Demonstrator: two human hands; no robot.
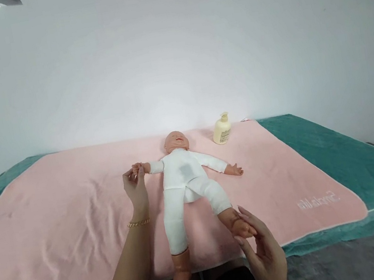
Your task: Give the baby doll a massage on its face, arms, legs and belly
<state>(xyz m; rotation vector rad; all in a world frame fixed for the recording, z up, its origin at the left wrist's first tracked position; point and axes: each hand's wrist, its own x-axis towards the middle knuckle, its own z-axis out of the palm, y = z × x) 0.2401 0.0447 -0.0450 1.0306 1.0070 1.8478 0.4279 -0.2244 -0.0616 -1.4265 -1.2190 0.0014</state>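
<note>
Two bare hands on one doll (pixel 183 174), head view only. Lies face up on the pink towel (pixel 61 228), head toward the wall, arms spread, legs toward the near edge.

Left hand (pixel 136 186): narrow, fingertips pinched on the doll's small hand (pixel 137 168) at the end of the outstretched sleeve. Gold bracelet (pixel 139 223) at the wrist.

Right hand (pixel 265 251): half open, palm turned inward, holding the doll's foot (pixel 241 227) lightly between thumb and fingers, not clamped.

Other foot (pixel 181 279) hanging past the near edge of the towel and of the green cover (pixel 354 155) beneath. Cream pump bottle (pixel 221 129) upright just beside the doll's head, well apart from both hands.

Weakest point, by judgement: the pinch on the left. Grips only a small, smooth plastic hand with the fingertips. Could slip off under an outward pull and drop the arm back onto the towel.

Much the same on the right: loose hold, rounded foot, easy to lose with a quick lift.

Could also drag the whole doll toward the near edge with a tug at both ends together. Already has one leg over it, looks soft and light, and has nothing to anchor it. Might slide off toward the lap.

Might rumple the towel under the body with any sideways pull.

Bottle close enough to the head to be toppled by a shove of the doll that way.
</note>
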